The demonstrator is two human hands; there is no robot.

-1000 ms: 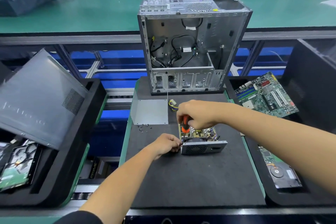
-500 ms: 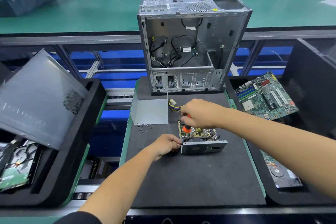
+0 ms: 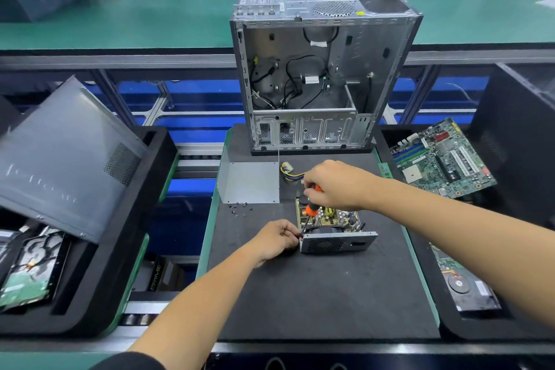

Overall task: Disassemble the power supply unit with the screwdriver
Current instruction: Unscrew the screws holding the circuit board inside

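Observation:
The opened power supply unit [image 3: 336,242] lies on the black mat [image 3: 315,294], its circuit board bare and its grilled metal end plate facing me. My right hand [image 3: 336,185] grips the orange-and-black screwdriver [image 3: 310,209], which slants down to the unit's near left corner. My left hand [image 3: 277,239] sits at that corner, fingertips pinching something small at the screwdriver tip. The unit's grey metal cover [image 3: 249,182] lies on the mat to the left. Several loose screws [image 3: 238,208] lie below it. A yellow and black cable bundle [image 3: 289,173] trails behind the unit.
An empty computer case [image 3: 324,69] stands upright at the mat's far edge. A black bin on the left holds a grey side panel [image 3: 63,156] and a hard drive [image 3: 27,270]. A motherboard [image 3: 441,159] and another drive [image 3: 468,288] lie on the right.
My right hand has lifted and moved right and away, tilting the screwdriver's handle back. The left hand stays at the unit's corner.

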